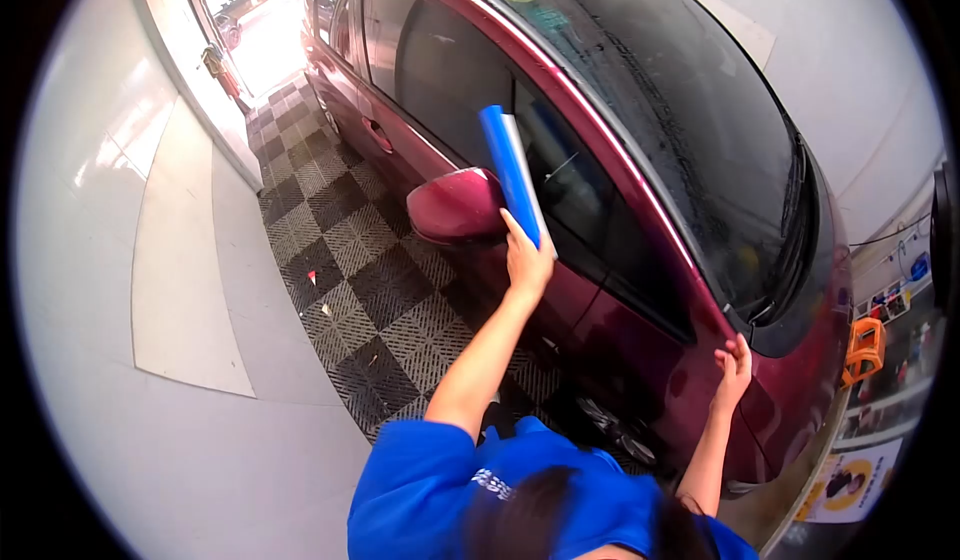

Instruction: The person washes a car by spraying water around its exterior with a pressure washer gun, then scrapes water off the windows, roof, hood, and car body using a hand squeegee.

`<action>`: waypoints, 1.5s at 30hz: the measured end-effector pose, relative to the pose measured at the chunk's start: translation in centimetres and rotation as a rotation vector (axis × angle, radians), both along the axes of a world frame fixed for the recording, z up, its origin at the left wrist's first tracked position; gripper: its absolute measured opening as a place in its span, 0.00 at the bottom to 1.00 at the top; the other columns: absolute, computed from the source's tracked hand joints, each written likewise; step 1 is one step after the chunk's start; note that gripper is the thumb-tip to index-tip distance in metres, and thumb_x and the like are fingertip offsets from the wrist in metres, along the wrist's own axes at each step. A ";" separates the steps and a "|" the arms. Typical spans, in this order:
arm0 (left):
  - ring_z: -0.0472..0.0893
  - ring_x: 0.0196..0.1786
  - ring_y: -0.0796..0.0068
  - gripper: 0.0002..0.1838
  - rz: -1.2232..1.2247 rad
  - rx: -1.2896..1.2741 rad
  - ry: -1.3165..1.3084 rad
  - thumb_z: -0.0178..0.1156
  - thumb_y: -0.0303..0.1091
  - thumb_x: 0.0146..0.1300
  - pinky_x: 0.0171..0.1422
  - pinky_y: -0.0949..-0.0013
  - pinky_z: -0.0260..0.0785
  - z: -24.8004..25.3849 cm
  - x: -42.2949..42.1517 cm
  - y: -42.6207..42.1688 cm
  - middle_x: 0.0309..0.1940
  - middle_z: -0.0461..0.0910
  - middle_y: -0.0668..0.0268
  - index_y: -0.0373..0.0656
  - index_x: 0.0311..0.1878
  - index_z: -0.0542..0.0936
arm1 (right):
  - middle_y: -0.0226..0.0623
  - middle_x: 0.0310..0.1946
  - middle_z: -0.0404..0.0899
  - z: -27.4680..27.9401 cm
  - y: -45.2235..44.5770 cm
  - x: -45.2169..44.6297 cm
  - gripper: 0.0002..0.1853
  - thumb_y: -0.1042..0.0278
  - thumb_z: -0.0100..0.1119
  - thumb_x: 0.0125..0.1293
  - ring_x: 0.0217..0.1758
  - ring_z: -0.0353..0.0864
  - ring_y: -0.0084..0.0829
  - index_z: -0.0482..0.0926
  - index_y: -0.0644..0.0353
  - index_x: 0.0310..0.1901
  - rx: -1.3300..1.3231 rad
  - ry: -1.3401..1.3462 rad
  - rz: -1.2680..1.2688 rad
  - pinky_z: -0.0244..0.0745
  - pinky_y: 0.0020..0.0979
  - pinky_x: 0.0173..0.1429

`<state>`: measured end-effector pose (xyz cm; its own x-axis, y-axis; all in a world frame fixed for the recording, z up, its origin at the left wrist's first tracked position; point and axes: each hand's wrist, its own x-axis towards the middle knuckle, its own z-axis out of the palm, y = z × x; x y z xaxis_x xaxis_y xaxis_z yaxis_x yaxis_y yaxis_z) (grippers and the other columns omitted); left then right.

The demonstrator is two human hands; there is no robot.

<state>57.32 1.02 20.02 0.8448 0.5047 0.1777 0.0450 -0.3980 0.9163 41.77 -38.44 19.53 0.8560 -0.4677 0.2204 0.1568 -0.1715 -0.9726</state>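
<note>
My left hand (530,262) is closed around the lower end of a long blue squeegee (512,172) with a pale strip along one edge. The squeegee points up, in front of the side window (580,185) of a dark red car (640,360) and beside its door mirror (455,206). My right hand (735,368) is near the lower corner of the windscreen (660,90), over the front fender. Its fingers are partly spread and hold nothing; whether they touch the paint I cannot tell.
The checkered grated floor (350,300) runs between the car and a pale wall (190,290). A bright doorway (265,35) opens at the far left. Past the car's front are an orange plastic stool-like item (863,352), a shelf with small items and a poster (850,482).
</note>
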 end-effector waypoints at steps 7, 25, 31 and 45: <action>0.77 0.36 0.49 0.42 0.064 0.193 -0.089 0.58 0.36 0.59 0.42 0.53 0.72 -1.5 -6.4 4.1 0.37 0.72 0.50 0.49 0.75 0.52 | 0.32 0.49 0.73 6.5 8.6 7.0 0.23 0.84 0.47 0.66 0.43 0.76 0.20 0.69 0.62 0.63 -0.198 -0.071 0.207 0.70 0.20 0.52; 0.76 0.41 0.47 0.39 0.060 1.106 -0.402 0.57 0.31 0.61 0.44 0.53 0.71 22.2 20.7 21.8 0.41 0.71 0.49 0.61 0.75 0.53 | 0.36 0.30 0.73 1.4 3.1 14.4 0.14 0.81 0.51 0.57 0.32 0.72 0.32 0.78 0.61 0.45 -0.751 0.030 -0.420 0.69 0.31 0.41; 0.81 0.40 0.55 0.27 0.251 1.592 0.012 0.57 0.32 0.62 0.42 0.59 0.77 30.1 46.8 20.5 0.40 0.76 0.53 0.54 0.66 0.69 | 0.37 0.27 0.74 1.9 3.7 14.2 0.09 0.79 0.50 0.56 0.31 0.73 0.38 0.78 0.61 0.38 -0.659 0.082 -0.526 0.65 0.36 0.41; 0.82 0.43 0.50 0.23 -1.386 0.628 -0.081 0.55 0.51 0.64 0.48 0.53 0.73 16.0 35.1 -35.1 0.37 0.82 0.48 0.40 0.49 0.79 | 0.39 0.24 0.76 3.1 4.2 14.4 0.04 0.79 0.52 0.54 0.30 0.75 0.42 0.76 0.61 0.27 -0.642 0.135 -0.596 0.67 0.38 0.38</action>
